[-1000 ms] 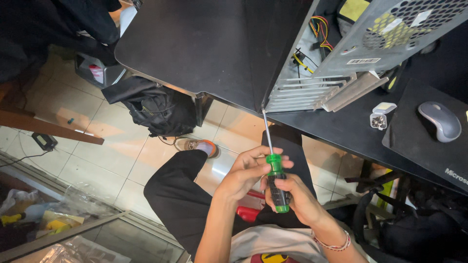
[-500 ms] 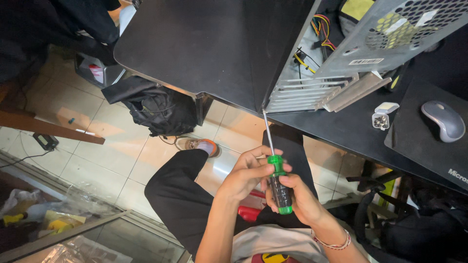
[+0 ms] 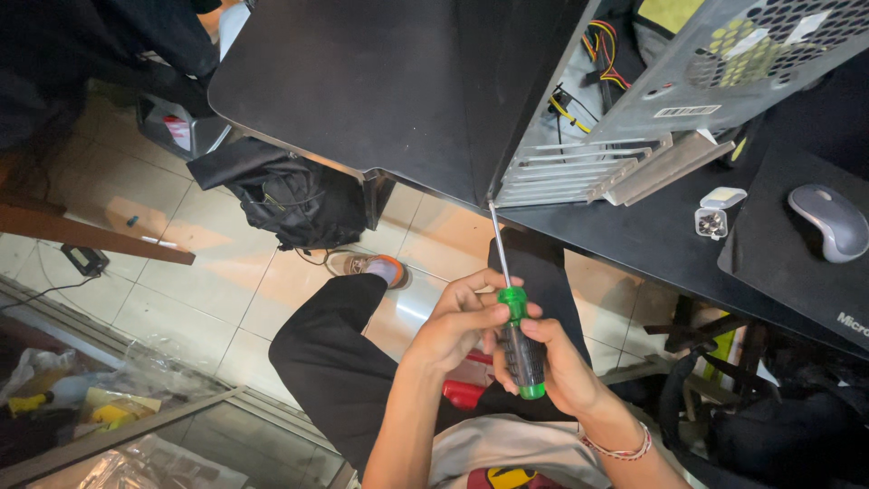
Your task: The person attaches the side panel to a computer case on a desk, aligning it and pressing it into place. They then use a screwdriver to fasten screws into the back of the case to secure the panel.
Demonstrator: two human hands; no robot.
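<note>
Gripping a green-and-black screwdriver in both hands, I work at the rear corner of an open computer case that lies on a black desk. My right hand wraps closed around the lower handle; my left hand pinches the green collar near the shaft, fingers curled tight, neither hand open. The steel shaft runs up and slightly left, and its tip meets the case edge just beside the slotted expansion brackets; whether it sits in a screw head is too small to tell.

To do this well, I judge the shaft should stay in line with the screw, the left hand steadying while the right turns and presses along the axis, so the tip does not slip towards the coloured wires inside.

Well to the right, a small white screw container stands on the desk, near a grey mouse on its black pad. Below, a black backpack lies on the tiled floor.
</note>
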